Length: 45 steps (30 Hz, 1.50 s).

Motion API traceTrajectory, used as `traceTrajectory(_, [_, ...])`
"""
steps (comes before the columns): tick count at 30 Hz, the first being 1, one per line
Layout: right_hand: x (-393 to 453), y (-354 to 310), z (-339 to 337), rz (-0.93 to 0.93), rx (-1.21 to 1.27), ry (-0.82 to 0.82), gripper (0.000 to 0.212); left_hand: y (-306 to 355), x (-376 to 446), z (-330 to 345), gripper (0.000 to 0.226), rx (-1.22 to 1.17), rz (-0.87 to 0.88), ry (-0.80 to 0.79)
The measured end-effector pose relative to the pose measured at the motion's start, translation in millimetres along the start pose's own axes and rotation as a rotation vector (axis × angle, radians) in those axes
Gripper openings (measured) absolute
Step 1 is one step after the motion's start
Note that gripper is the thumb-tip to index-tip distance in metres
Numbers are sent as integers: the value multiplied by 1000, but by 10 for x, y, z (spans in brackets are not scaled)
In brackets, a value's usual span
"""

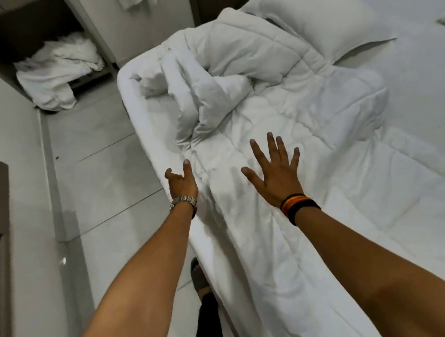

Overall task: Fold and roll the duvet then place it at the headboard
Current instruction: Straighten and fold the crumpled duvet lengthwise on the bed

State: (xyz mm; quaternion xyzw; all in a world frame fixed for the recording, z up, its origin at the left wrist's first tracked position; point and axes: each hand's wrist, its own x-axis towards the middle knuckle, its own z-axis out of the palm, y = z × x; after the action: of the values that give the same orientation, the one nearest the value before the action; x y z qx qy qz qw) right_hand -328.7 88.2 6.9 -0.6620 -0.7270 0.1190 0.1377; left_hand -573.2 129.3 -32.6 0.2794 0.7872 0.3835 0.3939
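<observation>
1. Bed first, the biggest thing: its near edge runs beside my legs, and the far end with the pillow is where I judge the headboard to be, though the headboard itself is out of sight.

2. Duvet next: white and quilted, it lies across most of the mattress, spread fairly flat under my arms and heaped into a crumpled mound toward the pillow. I judge it soft, puffy and light for its bulk. It should bend anywhere and keep no crease by itself, so a fold will spring back unless I press the air out.

3. Where to take hold: the long edge by the mattress side, just beside my left hand, looks the best place. Pinching a thick bunch of edge should hold better than gripping the smooth top, which I expect to slide.

4. My right hand is spread wide, palm down and holding nothing. I cannot tell whether it rests on the flat part or hovers above it.

5. My left hand is loosely open at the bed's edge, thumb apart from the fingers, gripping nothing yet.
</observation>
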Motion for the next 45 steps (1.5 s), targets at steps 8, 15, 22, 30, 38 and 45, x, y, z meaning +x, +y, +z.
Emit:
traceTrajectory(8, [1339,-99,1118,199,-107,-171,80,370,1580,1006,159,206,2,-147])
traceTrajectory(15, [1219,-133,1443,350,-142,-306,80,500,2046,1090,114,210,-9,-325])
traceTrajectory(22, [1204,-962,1604,205,-67,-420,80,785,2737,-331,123,339,232,-274])
traceTrajectory(30, [2216,-1431,996,338,243,154,71,1466,2810,-723,163,32,115,-382])
traceTrajectory(38, [4205,-1606,1208,274,96,-21,78,3205,4028,506,153,-55,-228,-422])
traceTrajectory(45, [4529,-2163,2009,257,-162,-289,88,3188,4806,1097,151,267,-20,-663])
